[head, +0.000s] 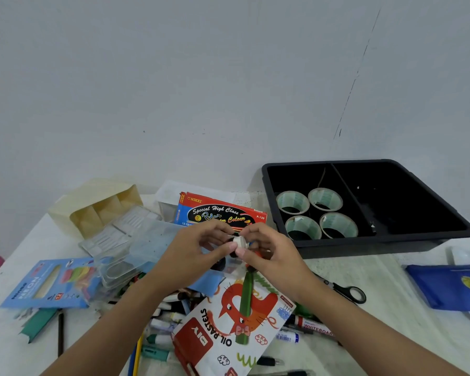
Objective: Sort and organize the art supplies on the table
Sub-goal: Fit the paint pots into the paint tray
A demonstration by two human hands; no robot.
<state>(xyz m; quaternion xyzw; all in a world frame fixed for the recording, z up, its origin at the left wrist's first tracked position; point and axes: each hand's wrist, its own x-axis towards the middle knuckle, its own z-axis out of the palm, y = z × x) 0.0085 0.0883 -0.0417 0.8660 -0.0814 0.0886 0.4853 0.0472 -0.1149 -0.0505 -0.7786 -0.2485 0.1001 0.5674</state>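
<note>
White-capped pot [239, 243], where is it?
I see it lifted between both grips, over the heap of supplies on the bench [391, 280], just in front of the black tray [391, 238]
And the grips?
Left grip [201, 249] pinches the cap side with thumb and fingertips; right grip [269, 253] curls round the other end. Both forearms reach in from below, hands facing each other

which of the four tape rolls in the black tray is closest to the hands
The front-left tape roll, nearest the right hand; the other three sit further back or right.
</note>
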